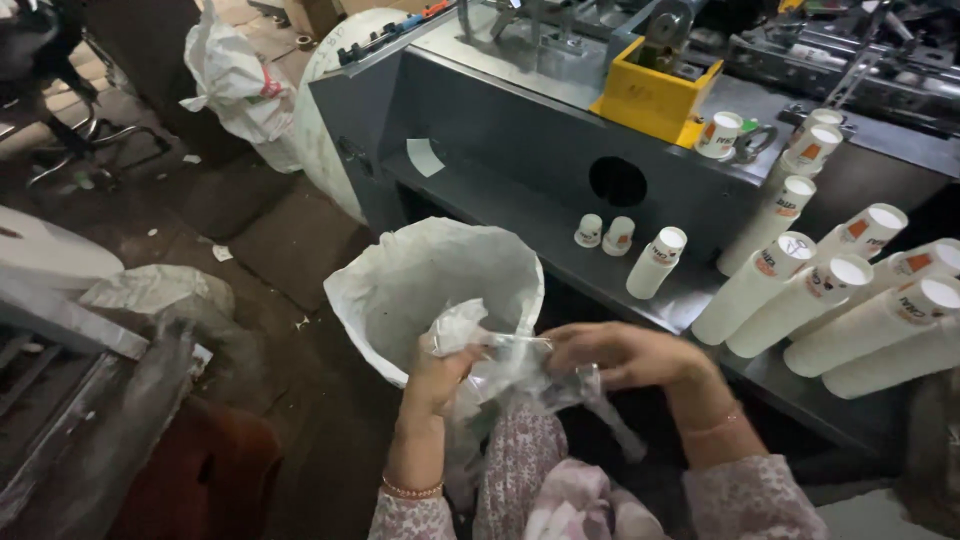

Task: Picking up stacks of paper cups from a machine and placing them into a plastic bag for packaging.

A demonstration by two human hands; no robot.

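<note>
My left hand (437, 377) grips one end of a crumpled clear plastic bag (505, 370) in front of me. At the bag's other end my right hand (625, 355) pinches it, fingers closed around the thin film. The bag hangs between both hands, just in front of an open white sack (430, 280) standing on the floor. Several long stacks of white paper cups (850, 300) with orange marks lie on the grey machine shelf (560, 250) to the right of my right hand.
Three short cup stacks (655, 262) stand on the shelf near a round hole in the grey machine's side. A yellow box (655, 95) sits on top. A big white paper roll (325, 120) and a tied white sack (240, 85) stand at the back left.
</note>
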